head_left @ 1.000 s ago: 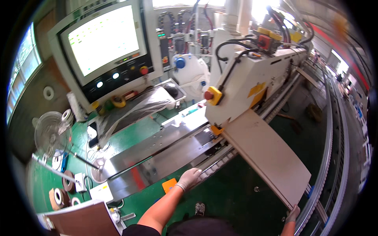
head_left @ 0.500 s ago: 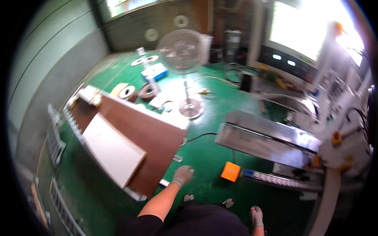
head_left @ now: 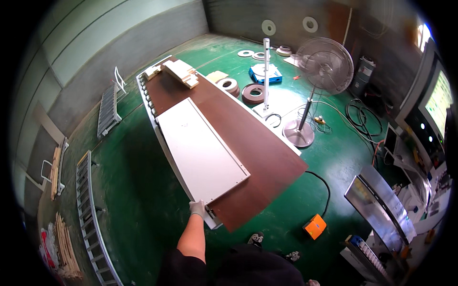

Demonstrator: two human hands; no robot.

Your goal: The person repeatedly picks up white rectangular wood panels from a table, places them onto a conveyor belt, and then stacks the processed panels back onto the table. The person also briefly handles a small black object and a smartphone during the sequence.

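A long white panel (head_left: pixel 202 148) lies on a brown-topped roller table (head_left: pixel 257 178). My left hand (head_left: pixel 197 208), in a pale glove, is closed at the panel's near left corner, beside the table's white side rail; its fingertips are partly hidden there. Only a sliver of my right hand (head_left: pixel 313 282) shows at the lower edge, low beside my body, and its fingers cannot be made out. Several short pale boards (head_left: pixel 180 73) are stacked at the table's far end.
A standing fan (head_left: pixel 326 66), tape rolls (head_left: pixel 253 93) and a blue-based box (head_left: pixel 265 74) are beyond the table. An orange foot pedal (head_left: pixel 315 227) with a cable lies right of my feet. Roller conveyors (head_left: pixel 90 214) stand left; a machine with a metal plate (head_left: pixel 377 205) is right.
My view has swung left. My left hand has moved from above the floor beside the table to the white panel's near corner. The right hand has mostly dropped out of view.
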